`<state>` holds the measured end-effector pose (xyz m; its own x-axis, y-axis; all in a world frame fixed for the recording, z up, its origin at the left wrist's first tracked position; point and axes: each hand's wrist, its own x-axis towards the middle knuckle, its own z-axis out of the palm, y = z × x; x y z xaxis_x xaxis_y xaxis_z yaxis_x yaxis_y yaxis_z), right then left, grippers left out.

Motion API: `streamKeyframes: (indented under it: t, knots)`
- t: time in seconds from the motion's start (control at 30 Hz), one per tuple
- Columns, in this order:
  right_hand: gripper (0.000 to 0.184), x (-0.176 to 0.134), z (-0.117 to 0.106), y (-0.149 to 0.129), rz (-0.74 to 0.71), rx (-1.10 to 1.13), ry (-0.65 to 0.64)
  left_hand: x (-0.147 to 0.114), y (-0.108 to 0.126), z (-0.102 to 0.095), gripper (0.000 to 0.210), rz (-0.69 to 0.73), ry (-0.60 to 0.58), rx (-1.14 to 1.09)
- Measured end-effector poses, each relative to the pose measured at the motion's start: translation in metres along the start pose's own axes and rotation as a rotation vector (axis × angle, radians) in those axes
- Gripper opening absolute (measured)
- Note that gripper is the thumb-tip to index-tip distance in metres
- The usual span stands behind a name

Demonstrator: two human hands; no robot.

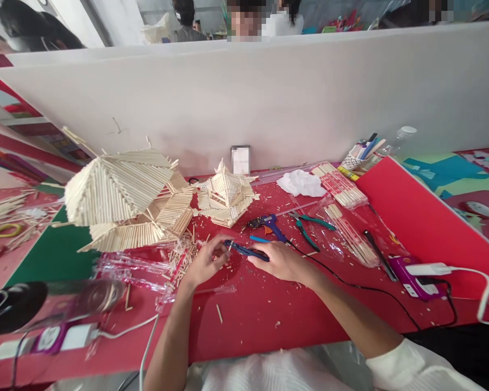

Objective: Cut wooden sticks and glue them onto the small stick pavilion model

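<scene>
Dark blue cutting pliers (244, 251) lie in my right hand (283, 260), whose fingers are wrapped round the handles. Between its fingertips, my left hand (206, 262) pinches a short wooden stick (230, 246) at the jaws of the pliers. Just beyond my hands are a blue hot glue gun (271, 224) and green-handled pliers (307, 227). A small tiered model of sticks (226, 200) stands behind them. To the left is a larger roofed stick model (116, 187). Cut stick pieces (183, 260) are heaped by my left hand.
Packs of wooden sticks (342, 185), a crumpled white tissue (301, 183) and a pen holder (356, 155) are at the back right. Purple power strips (418, 279) with cables lie on both sides. A tall white board (269, 98) closes off the back. People are beyond it.
</scene>
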<state>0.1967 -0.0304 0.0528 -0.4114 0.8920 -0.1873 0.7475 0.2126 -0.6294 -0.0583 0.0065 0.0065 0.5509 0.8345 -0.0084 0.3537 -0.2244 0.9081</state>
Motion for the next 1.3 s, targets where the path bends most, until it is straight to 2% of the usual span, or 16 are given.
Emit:
streamKeyframes:
  t: [0.1, 0.27, 0.47, 0.63, 0.97, 1.3]
  knots:
    - [0.031, 0.0, 0.002, 0.0, 0.018, -0.084, 0.021, -0.002, -0.001, -0.001, 0.039, 0.008, 0.017, 0.067]
    - [0.034, 0.001, 0.008, 0.003, 0.019, -0.241, 0.044, -0.003, 0.0, -0.002, 0.04, 0.089, 0.111, 0.169]
    - [0.041, 0.004, 0.015, 0.005, 0.022, -0.362, 0.029, 0.0, 0.006, 0.002, 0.031, 0.176, 0.039, 0.213]
    - [0.052, 0.008, 0.02, 0.01, 0.007, -0.452, 0.019, 0.0, 0.003, 0.003, 0.031, 0.217, 0.091, 0.264]
    - [0.059, 0.018, 0.031, 0.014, 0.034, -0.514, -0.039, -0.001, -0.008, 0.003, 0.03, 0.288, 0.113, 0.357]
    - [0.06, 0.018, 0.033, 0.013, 0.049, -0.504, -0.026, 0.002, -0.014, 0.007, 0.033, 0.313, 0.146, 0.376]
